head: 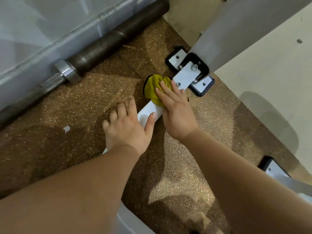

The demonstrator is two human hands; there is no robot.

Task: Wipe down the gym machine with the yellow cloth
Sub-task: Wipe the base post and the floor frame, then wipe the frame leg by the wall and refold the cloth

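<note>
The cloth is yellow and bunched, and it lies a little above the middle of the frame, on the low white bar of the machine. The right hand presses down on the cloth with straight fingers that lie flat and close together; the fingertips reach the upper part of the cloth, and the palm covers its lower edge and the bar under it. The left hand is just beside it on the left, with the fingers spread and relaxed. Its thumb lies on the bar, while the other fingers reach over the floor; I cannot tell if they touch it. This hand holds nothing. The bar runs diagonally from the lower middle up to a white bracket with bolts, just right of the cloth, where the grey post of the machine rises toward the upper right corner. The floor is brown with light speckles. A dark barbell with a shiny metal collar lies on it in the upper left, along a grey panel. A small white scrap is on the floor at the left, well apart from the hands. A cream wall fills the right side, and another white foot with a black edge shows at the lower right.
</note>
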